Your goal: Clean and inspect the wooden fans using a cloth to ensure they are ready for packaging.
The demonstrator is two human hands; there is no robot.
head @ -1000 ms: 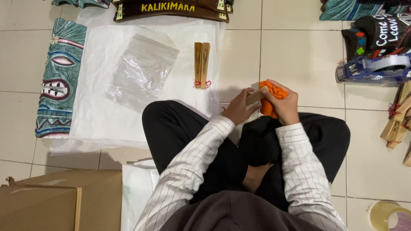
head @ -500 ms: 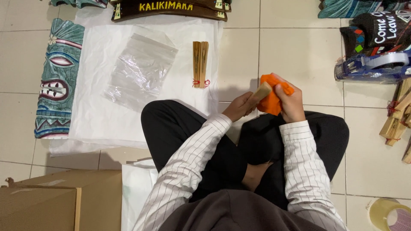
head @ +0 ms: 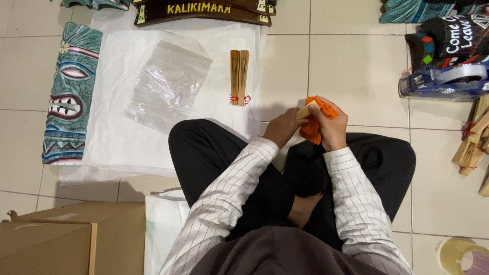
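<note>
I sit cross-legged on a tiled floor. My right hand (head: 332, 126) grips a bunched orange cloth (head: 313, 127) wrapped about a small pale wooden piece (head: 304, 110). My left hand (head: 282, 127) holds the end of that wooden piece from the left. Both hands are together above my right knee. Two folded wooden fans (head: 239, 76) tied with red thread lie on a white sheet (head: 117, 137) ahead of me. A clear zip bag (head: 165, 84) lies left of them on the same sheet.
A carved teal mask (head: 69, 97) lies at the left. A dark wooden sign (head: 204, 11) lies at the top. A blue tape dispenser (head: 448, 81) and wooden pieces (head: 473, 142) sit at the right. Cardboard (head: 56, 239) is at bottom left, a tape roll (head: 466, 257) at bottom right.
Both hands have stayed above my right knee, shifting slightly while working the orange cloth around the wooden piece. Nothing else has moved.
</note>
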